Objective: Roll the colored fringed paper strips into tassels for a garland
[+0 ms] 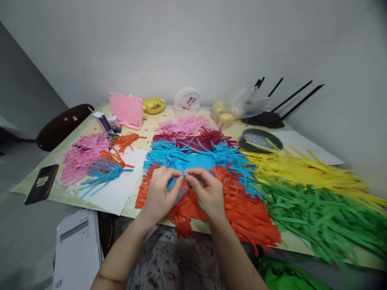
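My left hand (162,191) and my right hand (207,191) meet over the middle of the table, thumbs and forefingers pinched together. Between the fingertips is a small bit of blue paper (185,175), mostly covered by the fingers. Under and around both hands lies orange-red fringed paper (246,207). Just beyond them is blue fringed paper (193,161) with a plain, uncut middle. Dark red fringe (196,141) and pink fringe (184,125) lie farther back.
Yellow fringe (290,169) and green fringe (320,213) spread on the right. At left are blue tassels (104,173), orange tassels (125,141), pink fringe (86,155) and a phone (42,182). Behind stand a pink tablet case (126,110), a yellow bowl (159,105) and a router (266,119).
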`<state>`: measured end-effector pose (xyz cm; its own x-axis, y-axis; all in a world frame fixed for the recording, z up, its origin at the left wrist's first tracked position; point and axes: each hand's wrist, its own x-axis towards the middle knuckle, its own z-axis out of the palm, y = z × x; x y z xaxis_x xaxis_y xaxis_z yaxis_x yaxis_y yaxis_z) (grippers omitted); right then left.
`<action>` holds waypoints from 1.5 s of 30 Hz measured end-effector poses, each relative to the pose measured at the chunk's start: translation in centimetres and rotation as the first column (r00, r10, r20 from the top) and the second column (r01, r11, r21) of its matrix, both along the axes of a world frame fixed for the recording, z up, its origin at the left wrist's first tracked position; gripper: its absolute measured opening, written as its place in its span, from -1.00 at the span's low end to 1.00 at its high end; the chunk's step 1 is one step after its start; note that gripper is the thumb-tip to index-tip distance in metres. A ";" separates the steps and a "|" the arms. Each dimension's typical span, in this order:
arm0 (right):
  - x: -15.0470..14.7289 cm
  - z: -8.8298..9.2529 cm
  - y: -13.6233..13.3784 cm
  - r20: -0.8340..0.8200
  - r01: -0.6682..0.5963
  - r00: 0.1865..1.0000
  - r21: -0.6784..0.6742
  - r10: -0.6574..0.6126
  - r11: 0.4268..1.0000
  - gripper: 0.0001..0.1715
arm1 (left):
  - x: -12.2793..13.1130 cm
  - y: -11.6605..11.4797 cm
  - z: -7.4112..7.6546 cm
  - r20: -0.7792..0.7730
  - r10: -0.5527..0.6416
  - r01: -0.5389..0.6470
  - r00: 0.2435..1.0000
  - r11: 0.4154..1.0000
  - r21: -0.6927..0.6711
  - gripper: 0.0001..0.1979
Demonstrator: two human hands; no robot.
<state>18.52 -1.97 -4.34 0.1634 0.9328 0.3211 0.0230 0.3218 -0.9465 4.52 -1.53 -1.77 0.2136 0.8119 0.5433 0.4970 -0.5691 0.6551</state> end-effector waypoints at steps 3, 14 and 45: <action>0.3 0.0 -0.4 0.002 -0.034 0.999 0.011 0.034 0.999 -0.86 | 0.2 0.0 -0.2 0.117 -0.011 0.026 0.993 0.992 -0.123 -0.88; 0.6 0.3 -0.2 -0.182 -0.160 0.972 -0.032 0.152 0.987 -0.89 | 0.7 0.0 -1.1 0.491 -0.062 0.298 0.869 0.857 -0.420 -0.86; 2.0 3.0 -0.4 0.191 -0.045 0.979 -0.109 0.065 0.993 -0.71 | -1.0 1.0 -1.5 0.268 -0.031 0.097 0.963 0.967 -0.237 -0.90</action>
